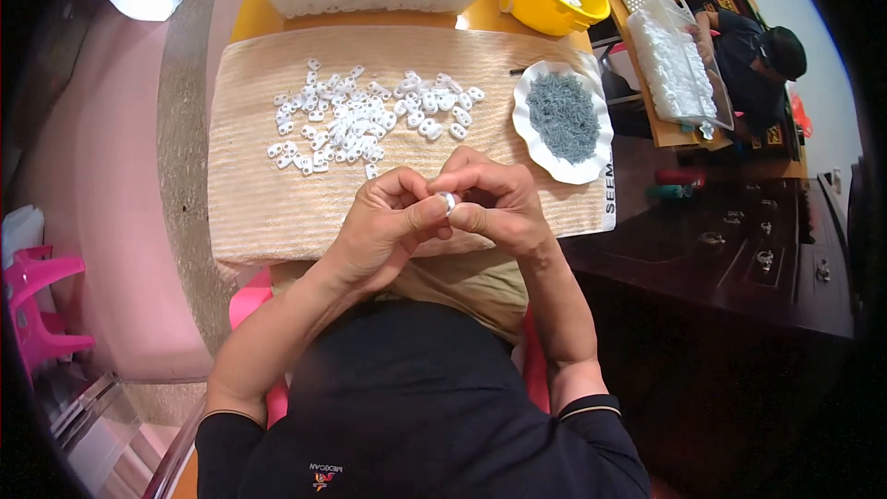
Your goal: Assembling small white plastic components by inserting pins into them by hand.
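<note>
Both hands meet over the near edge of the worktop (277, 222): the left hand (383, 226) and right hand (494, 203) each close their grip on one small white plastic piece (448, 200) (mostly hidden). Steady, squared fingertip pressure looks wisest here.

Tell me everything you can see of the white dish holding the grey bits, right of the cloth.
The white dish is shallow with a wavy, scalloped rim, and looks like plastic or ceramic. It sits flat at the right end of the beige cloth, partly over its edge. A heap of small grey metal-looking pieces fills its middle; too small to tell their shape. Neither hand touches it: the right hand is nearest, just below and left. The loose white plastic pieces lie apart, to its left.
</note>
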A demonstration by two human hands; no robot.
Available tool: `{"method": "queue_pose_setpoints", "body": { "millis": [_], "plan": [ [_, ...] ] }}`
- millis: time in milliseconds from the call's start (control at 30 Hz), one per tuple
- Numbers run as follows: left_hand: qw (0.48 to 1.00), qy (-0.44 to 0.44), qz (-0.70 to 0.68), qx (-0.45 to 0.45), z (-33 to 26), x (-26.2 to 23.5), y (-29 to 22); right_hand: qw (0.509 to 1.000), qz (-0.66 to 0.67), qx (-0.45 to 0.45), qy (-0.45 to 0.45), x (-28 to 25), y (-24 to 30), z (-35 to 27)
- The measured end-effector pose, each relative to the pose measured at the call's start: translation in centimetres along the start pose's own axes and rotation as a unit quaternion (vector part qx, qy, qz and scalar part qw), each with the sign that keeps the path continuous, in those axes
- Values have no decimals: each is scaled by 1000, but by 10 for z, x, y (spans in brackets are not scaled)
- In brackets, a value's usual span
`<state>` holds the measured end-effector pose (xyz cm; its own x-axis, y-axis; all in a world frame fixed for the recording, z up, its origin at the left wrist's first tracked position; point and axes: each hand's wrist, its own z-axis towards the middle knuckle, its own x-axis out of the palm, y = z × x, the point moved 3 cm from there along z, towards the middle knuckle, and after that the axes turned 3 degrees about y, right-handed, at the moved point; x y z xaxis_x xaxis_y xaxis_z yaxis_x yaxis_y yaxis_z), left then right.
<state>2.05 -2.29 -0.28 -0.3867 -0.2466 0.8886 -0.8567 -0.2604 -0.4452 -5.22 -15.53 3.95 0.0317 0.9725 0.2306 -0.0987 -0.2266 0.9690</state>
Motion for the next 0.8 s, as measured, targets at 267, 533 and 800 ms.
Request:
{"method": "queue_pose_setpoints", "body": {
  "millis": [267,533,800],
  "plan": [
    [998,-32,45,-35,0,-2,-6,999,-21,8,28,-4,3,-1],
    [993,-52,75,-70,0,2,-5,994,-35,101,8,-12,2,-5],
    [992,-89,66,-60,0,0,1,974,-189,113,-55,-35,12,-2]
  ]
}}
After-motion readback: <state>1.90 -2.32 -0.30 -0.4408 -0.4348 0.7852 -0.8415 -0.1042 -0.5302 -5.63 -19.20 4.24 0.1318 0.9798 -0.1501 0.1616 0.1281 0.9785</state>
